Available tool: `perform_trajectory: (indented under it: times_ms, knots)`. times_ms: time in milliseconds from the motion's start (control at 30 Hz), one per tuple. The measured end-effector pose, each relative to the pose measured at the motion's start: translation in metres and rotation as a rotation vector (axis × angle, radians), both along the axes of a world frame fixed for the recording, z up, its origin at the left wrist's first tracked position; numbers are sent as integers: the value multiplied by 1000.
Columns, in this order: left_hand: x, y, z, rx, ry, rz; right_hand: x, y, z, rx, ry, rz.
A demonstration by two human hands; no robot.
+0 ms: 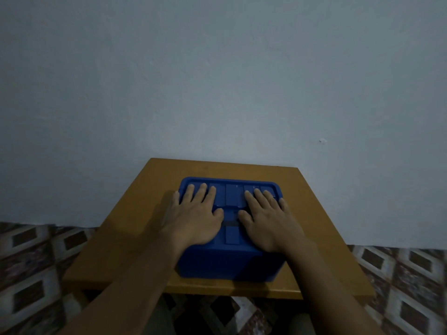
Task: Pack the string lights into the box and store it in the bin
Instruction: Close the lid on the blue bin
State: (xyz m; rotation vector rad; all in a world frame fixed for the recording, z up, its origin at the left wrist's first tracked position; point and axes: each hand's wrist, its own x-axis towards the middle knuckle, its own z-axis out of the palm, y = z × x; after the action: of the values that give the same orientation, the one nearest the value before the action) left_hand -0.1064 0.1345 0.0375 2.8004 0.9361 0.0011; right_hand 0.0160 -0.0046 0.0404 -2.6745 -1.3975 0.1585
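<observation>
A blue plastic bin [229, 267] stands on a small wooden table, and its blue lid [231, 194] lies on top of it. My left hand [196, 216] lies flat on the left half of the lid with straight fingers pointing away from me. My right hand [268, 218] lies flat on the right half in the same way. The lid hides whatever is inside the bin. No string lights and no box show anywhere in the frame.
The wooden table [321, 223] stands against a pale blue-grey wall [217, 81]. Patterned floor tiles [36, 262] show on both sides of the table and under its front edge. Bare tabletop rings the bin.
</observation>
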Motion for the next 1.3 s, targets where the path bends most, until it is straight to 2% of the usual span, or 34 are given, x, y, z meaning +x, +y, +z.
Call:
perform_trajectory:
  times_ms: [233, 367, 433, 500, 600, 633, 733, 833, 900, 1033, 1167, 1200, 1233, 1300]
  knots:
    - [-1, 1, 1, -8, -2, 2, 1, -1, 2, 15, 32, 7]
    - [-3, 2, 0, -10, -71, -8, 2, -2, 2, 64, 52, 11]
    - [-5, 4, -1, -46, -157, -7, 3, -3, 2, 178, 62, 9]
    - [-8, 7, 4, -167, -335, 22, 6, -5, 4, 401, 114, -28]
    - [-19, 15, 15, -381, -621, 165, 13, -15, 10, 654, 248, -235]
    - [-24, 20, 17, -403, -639, 217, 16, -21, 12, 686, 305, -297]
    - [-41, 33, 13, -513, -514, 397, 25, -36, 7, 639, 597, -436]
    - [-51, 34, 6, -902, -545, 531, 29, -49, -4, 581, 945, -524]
    - [-55, 34, 5, -1009, -607, 565, 29, -53, -7, 620, 1055, -543]
    - [-54, 31, 7, -938, -745, 569, 30, -48, -7, 740, 874, -578]
    - [-49, 34, 2, -483, -694, 505, 23, -41, -5, 742, 502, -531]
    - [-49, 35, 0, -437, -687, 506, 23, -41, -6, 750, 449, -520]
    - [-50, 37, -2, -453, -701, 523, 24, -42, -7, 787, 467, -525]
    - [-55, 44, -4, -702, -819, 587, 28, -47, -6, 920, 708, -559]
